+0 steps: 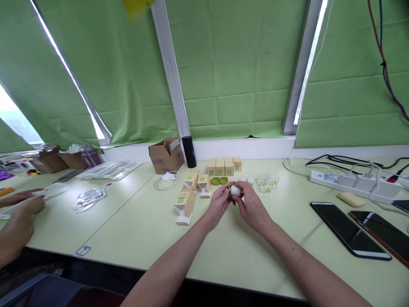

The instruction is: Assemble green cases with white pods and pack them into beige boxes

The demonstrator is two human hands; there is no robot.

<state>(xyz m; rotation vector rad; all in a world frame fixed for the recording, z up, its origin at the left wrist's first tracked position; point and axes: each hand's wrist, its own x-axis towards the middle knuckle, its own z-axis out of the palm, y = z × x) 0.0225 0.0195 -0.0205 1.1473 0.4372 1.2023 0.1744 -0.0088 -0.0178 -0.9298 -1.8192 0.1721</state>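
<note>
Over the table, my left hand (218, 205) and my right hand (254, 207) meet around a small green holder with a white rounded piece (235, 190) in it. Fingers of both hands are closed on its sides and hide most of the green part. Just behind them stand two green square cups (220, 181). White round pieces (250, 181) lie beyond my right fingers, partly covered. Clear cups (265, 187) with yellow centres sit to their right. Opened small cardboard boxes (184, 202) lie left of my left hand.
Several closed small boxes (224, 166) stand at the back beside a black bottle (189, 152) and a brown carton (166, 156). Phones (348, 230) and a power strip (354, 184) are at right. Another person's hands (22, 213) hold a pale flat piece at far left.
</note>
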